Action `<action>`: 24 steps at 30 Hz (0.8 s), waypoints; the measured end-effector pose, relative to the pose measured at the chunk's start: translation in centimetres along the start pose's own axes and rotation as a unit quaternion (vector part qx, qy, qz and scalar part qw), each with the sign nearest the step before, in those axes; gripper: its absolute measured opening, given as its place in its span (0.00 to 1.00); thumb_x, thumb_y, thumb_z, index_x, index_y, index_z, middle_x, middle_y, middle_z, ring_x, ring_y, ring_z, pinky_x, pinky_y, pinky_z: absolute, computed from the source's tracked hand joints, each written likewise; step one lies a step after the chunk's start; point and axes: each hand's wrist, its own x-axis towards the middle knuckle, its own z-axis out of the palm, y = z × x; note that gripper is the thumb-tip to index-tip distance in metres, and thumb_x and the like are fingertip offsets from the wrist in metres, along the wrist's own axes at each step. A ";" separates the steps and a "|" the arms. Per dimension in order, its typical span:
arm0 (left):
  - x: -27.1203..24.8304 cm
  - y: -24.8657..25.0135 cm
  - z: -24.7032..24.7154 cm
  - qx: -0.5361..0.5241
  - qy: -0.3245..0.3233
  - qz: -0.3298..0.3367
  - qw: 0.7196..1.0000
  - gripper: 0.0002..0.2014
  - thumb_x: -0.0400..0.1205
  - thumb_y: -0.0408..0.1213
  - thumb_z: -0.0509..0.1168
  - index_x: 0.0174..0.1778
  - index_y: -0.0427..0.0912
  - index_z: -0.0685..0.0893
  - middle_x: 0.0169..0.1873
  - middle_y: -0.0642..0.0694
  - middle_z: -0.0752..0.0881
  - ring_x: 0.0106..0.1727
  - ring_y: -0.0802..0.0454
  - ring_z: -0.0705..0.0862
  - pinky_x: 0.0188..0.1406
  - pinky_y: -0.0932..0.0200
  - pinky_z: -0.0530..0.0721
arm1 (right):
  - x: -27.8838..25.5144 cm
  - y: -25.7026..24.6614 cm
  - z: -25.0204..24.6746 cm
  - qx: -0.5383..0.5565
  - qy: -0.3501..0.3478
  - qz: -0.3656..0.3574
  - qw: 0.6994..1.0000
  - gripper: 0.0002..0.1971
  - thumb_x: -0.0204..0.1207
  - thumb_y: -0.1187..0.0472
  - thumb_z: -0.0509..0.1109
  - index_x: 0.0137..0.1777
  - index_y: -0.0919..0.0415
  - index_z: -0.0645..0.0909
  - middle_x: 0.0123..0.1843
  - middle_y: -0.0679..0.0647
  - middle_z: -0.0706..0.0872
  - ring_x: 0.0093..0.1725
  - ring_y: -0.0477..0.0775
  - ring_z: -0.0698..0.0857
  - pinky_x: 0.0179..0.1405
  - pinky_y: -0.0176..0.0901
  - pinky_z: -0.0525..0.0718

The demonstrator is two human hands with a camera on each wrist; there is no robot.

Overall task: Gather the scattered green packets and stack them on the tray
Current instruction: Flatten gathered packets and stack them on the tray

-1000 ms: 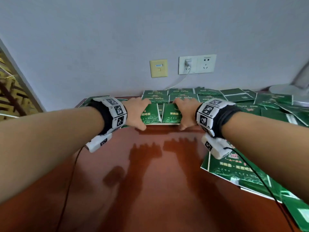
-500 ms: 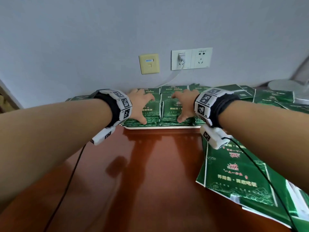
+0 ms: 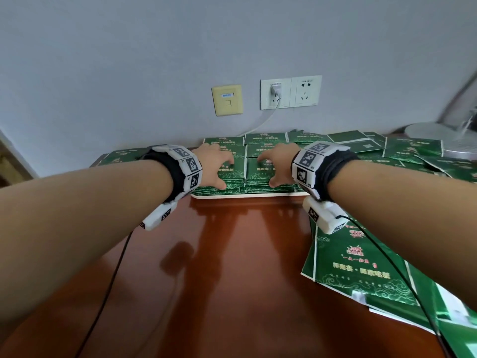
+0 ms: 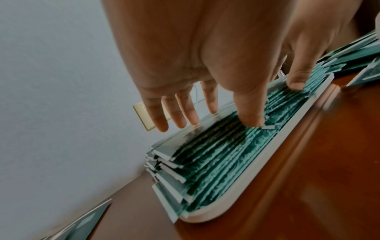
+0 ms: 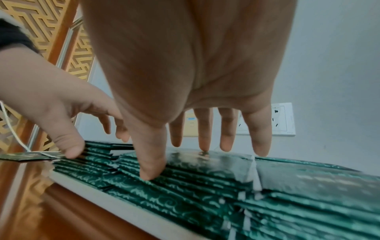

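Observation:
A white tray stands at the table's far edge by the wall, holding two side-by-side stacks of green packets. My left hand lies on the left stack, fingers straight, thumb touching its front edge. On the right stack my right hand rests the same way, with its thumb on the front edge and a fingertip touching the top packet. Loose green packets lie under my right forearm; others are scattered at the back right and back left.
The grey wall with sockets and a plugged-in white cable rises just behind the tray. A round white lamp base stands at the back right. A wooden lattice screen is on the left. Bare polished wood lies in front.
Both hands have slid a little farther over the stacks, and their fingers have stretched out flatter. The head view has shifted, so more of the loose packets on the right shows.

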 end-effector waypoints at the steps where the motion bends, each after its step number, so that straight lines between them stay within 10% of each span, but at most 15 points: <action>1: -0.2 -0.1 0.0 -0.003 0.000 -0.001 1.000 0.34 0.73 0.52 0.74 0.74 0.50 0.71 0.62 0.40 0.74 0.64 0.41 0.74 0.62 0.46 0.77 | 0.0 -0.2 -0.1 -0.001 0.001 0.003 1.000 0.37 0.72 0.49 0.76 0.80 0.50 0.66 0.71 0.57 0.76 0.67 0.60 0.78 0.64 0.52 0.79; 24: -18.0 -15.3 4.7 -0.010 -0.046 -0.223 0.974 0.32 0.79 0.52 0.67 0.78 0.48 0.67 0.67 0.38 0.73 0.68 0.39 0.75 0.64 0.52 0.75 | 1.6 -21.6 -3.2 -0.028 0.034 -0.127 0.991 0.36 0.69 0.40 0.71 0.74 0.53 0.69 0.67 0.58 0.79 0.63 0.64 0.79 0.62 0.58 0.80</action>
